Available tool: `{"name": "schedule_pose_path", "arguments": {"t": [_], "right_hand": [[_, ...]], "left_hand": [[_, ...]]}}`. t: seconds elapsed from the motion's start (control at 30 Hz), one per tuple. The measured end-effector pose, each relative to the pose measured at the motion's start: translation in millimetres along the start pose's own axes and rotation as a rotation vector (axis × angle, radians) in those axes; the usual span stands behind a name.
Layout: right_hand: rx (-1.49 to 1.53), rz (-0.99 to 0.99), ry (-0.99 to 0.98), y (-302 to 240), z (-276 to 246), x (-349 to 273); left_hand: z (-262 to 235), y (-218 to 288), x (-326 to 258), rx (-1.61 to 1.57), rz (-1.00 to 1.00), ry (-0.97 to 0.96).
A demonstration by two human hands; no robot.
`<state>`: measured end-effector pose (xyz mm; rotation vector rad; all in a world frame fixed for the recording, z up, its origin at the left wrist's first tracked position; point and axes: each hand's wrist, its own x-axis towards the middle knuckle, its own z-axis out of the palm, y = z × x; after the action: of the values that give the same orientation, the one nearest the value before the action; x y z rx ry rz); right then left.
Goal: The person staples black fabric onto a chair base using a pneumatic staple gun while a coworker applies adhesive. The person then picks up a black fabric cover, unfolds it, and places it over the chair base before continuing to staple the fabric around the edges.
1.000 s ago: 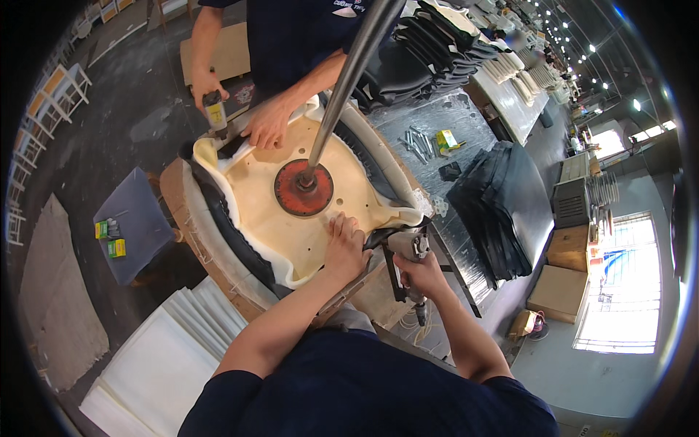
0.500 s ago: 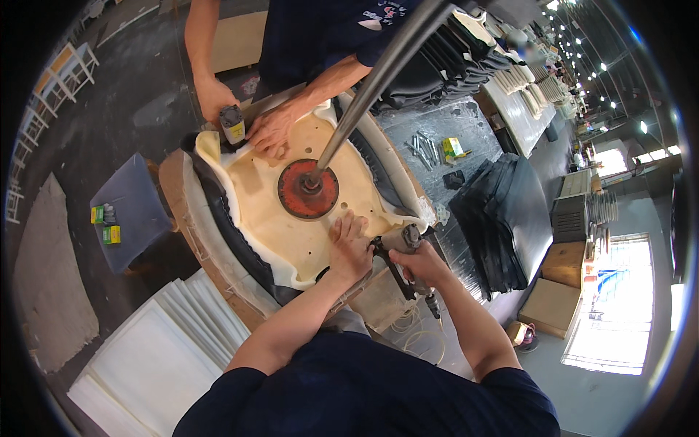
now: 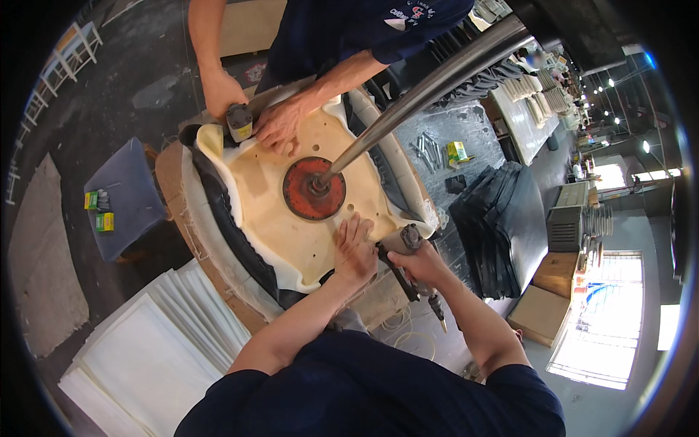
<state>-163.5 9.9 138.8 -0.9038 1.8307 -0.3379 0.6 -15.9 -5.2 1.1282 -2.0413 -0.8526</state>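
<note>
My left hand (image 3: 354,253) lies with fingers spread on the near edge of a cream, moulded seat shell (image 3: 266,229). My right hand (image 3: 422,264) grips a pneumatic staple gun (image 3: 400,240), its nose at the shell's near right corner; the exact contact is hidden. Black cover material (image 3: 222,207) wraps up round the shell's edge. A red round plate (image 3: 295,191) presses on the shell's middle, at the lower end of a slanting metal rod (image 3: 429,91). Across from me, a co-worker's hand (image 3: 280,125) presses the far left corner, while their other hand (image 3: 220,93) holds a second staple gun (image 3: 239,120).
White sheets (image 3: 145,342) are stacked at lower left. A blue-topped stool (image 3: 124,200) carries small boxes. On the right, a metal table (image 3: 419,124) bears staple strips (image 3: 429,151), a yellow-green box (image 3: 457,153) and a pile of black covers (image 3: 502,226). A hose (image 3: 411,339) hangs nearby.
The whole view has shifted slightly. Both my hands and the staple gun keep nearly the same place on the shell. The co-worker's upper body has shifted a little to the right.
</note>
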Motion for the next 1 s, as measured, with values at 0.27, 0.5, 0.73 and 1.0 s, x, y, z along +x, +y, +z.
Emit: {"name": "schedule_pose_path", "arguments": {"t": [0.27, 0.5, 0.73, 1.0], "right_hand": [[-0.058, 0.01, 0.004, 4.9, -2.4, 2.0], [-0.003, -0.008, -0.042, 16.2, -0.3, -1.6], [-0.135, -0.035, -0.007, 2.5, 9.1, 6.1], [-0.08, 0.011, -0.035, -3.5, 6.4, -3.4]], "left_hand": [[-11.7, -0.2, -4.4, 0.031, 0.004, -0.015], [-7.3, 1.9, -7.8, 0.024, -0.036, 0.005], [-9.3, -3.7, -9.9, 0.039, 0.011, 0.0], [-24.0, -9.5, -19.7, 0.04, 0.008, -0.087]]}}
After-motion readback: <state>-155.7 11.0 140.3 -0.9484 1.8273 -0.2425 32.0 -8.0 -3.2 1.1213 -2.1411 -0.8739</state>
